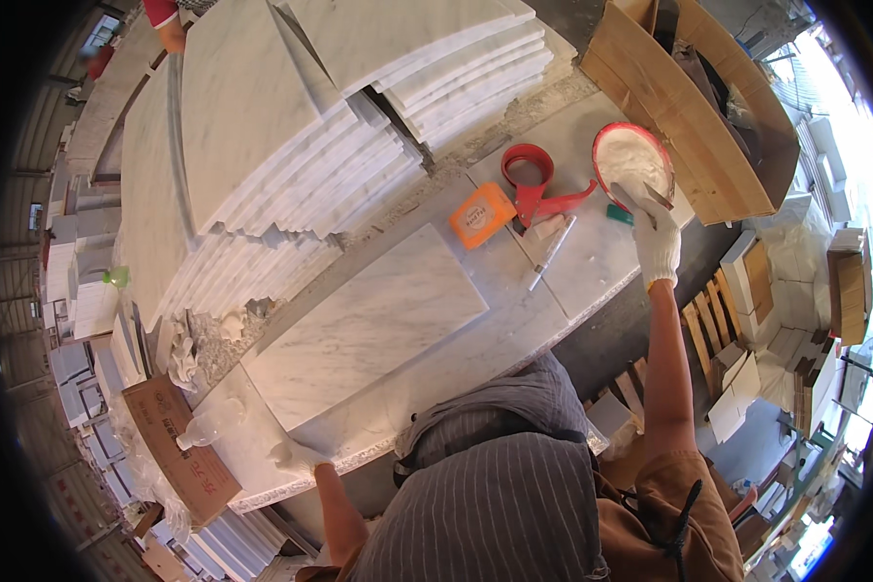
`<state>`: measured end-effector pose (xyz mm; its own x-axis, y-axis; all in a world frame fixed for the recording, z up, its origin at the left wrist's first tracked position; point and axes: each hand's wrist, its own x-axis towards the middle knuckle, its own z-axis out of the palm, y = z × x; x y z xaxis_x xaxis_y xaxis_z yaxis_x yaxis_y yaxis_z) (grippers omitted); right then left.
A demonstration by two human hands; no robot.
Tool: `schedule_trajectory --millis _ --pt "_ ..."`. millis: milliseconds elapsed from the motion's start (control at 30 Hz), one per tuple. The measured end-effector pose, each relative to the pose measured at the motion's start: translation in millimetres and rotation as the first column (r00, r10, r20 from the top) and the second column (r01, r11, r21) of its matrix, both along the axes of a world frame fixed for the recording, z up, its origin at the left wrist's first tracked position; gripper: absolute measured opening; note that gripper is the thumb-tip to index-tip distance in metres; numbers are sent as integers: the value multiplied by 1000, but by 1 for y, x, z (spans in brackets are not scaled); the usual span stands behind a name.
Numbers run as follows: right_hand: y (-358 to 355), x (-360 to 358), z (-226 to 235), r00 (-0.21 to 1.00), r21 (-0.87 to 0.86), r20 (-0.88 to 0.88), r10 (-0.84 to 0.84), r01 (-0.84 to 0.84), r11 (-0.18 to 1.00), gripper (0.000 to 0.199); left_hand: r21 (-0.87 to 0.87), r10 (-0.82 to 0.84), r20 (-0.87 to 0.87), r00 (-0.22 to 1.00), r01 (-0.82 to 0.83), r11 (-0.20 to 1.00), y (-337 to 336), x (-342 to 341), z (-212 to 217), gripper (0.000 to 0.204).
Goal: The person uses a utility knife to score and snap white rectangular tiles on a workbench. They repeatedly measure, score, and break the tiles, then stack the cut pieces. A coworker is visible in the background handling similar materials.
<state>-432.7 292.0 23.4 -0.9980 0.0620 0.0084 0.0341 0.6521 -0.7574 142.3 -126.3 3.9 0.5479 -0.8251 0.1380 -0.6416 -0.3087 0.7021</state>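
A rectangular white marble slab (369, 325) lies on the stone worktop (592, 262) in front of me. My left hand (296, 454), in a white glove, rests on the near left corner of the worktop beside the slab and holds nothing. My right hand (655, 238), also gloved, reaches to the far right and grips a flat scraper (650, 197) whose blade sits in a red-rimmed bowl of white paste (632, 160).
A red tape dispenser (533, 179), an orange packet (482, 215) and a pen-like tool (551, 254) lie on the worktop. Stacks of marble slabs (291, 126) rise behind. A cardboard box (689, 97) stands far right, another carton (179, 446) and a plastic bottle (209, 424) at left.
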Motion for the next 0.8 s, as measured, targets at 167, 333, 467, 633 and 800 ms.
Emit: schedule_trajectory --millis 167,333,467,633,800 --pt "-5 -2 6 991 -194 133 6 20 981 29 27 39 43 998 -40 999 2 4 -6 70" --pt "-11 -3 13 980 -338 197 -30 97 936 27 245 104 139 985 -136 960 19 -15 20 81" --pt "-5 -4 10 971 -441 241 -1 111 891 25 263 131 216 968 -186 947 21 -6 14 83" --pt "-3 1 9 977 -451 211 -11 107 886 25 222 99 274 957 -163 961 22 10 2 83" --pt "-2 13 10 970 -549 244 -18 154 822 28 220 63 249 966 -120 968 26 11 3 77"
